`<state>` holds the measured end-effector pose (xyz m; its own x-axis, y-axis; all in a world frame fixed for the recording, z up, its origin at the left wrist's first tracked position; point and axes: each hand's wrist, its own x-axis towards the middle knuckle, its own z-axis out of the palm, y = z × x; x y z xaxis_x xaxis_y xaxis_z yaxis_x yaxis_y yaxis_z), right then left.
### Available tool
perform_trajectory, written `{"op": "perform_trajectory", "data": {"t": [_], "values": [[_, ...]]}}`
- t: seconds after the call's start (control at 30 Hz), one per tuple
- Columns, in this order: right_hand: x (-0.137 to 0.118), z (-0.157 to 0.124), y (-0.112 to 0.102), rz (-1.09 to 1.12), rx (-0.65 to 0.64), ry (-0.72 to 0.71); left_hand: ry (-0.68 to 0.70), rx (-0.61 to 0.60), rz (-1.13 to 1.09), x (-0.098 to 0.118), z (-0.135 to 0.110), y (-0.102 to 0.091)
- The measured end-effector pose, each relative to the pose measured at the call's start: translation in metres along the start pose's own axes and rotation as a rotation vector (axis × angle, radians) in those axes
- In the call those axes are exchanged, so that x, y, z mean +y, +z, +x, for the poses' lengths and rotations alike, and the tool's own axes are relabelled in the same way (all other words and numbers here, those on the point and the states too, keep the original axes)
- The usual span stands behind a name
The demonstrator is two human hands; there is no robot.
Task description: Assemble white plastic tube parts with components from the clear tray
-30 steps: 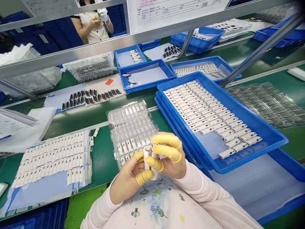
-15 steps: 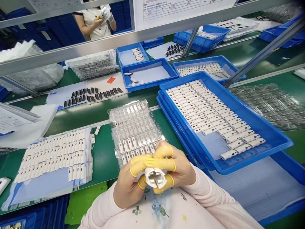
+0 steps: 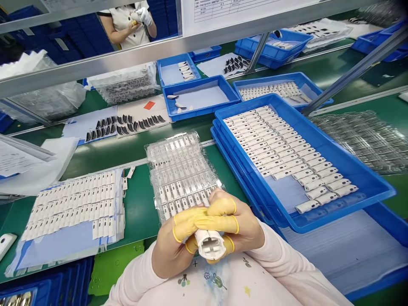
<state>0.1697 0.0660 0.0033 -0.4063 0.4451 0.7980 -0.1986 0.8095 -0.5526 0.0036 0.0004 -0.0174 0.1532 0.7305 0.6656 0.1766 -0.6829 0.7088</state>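
Clasping white shell [image 3: 209,245], lower centre, left hand [image 3: 168,251] and right hand [image 3: 247,231] closed round it
Looks light, stiff; hold sides

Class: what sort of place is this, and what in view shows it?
Probably a factory assembly line: blue trays hold rows of identical white parts, a co-worker stands opposite, left hand and right hand grip one housing.

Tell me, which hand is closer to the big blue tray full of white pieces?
Right. The right hand is just left of the blue tray; the left hand is farther left, across the small white part both hands hold.
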Motion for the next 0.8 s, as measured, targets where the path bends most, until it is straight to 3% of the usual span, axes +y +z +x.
{"op": "perform_trajectory", "data": {"t": [0.5, 0.8], "values": [[0.001, -0.008, 0.003, 0.020, 0.055, -0.015, -0.005, -0.054, 0.060, 0.007, 0.004, -0.001], [-0.003, 0.008, -0.001, 0.051, -0.025, 0.026, -0.037, -0.037, 0.040, 0.005, 0.001, 0.000]]}}
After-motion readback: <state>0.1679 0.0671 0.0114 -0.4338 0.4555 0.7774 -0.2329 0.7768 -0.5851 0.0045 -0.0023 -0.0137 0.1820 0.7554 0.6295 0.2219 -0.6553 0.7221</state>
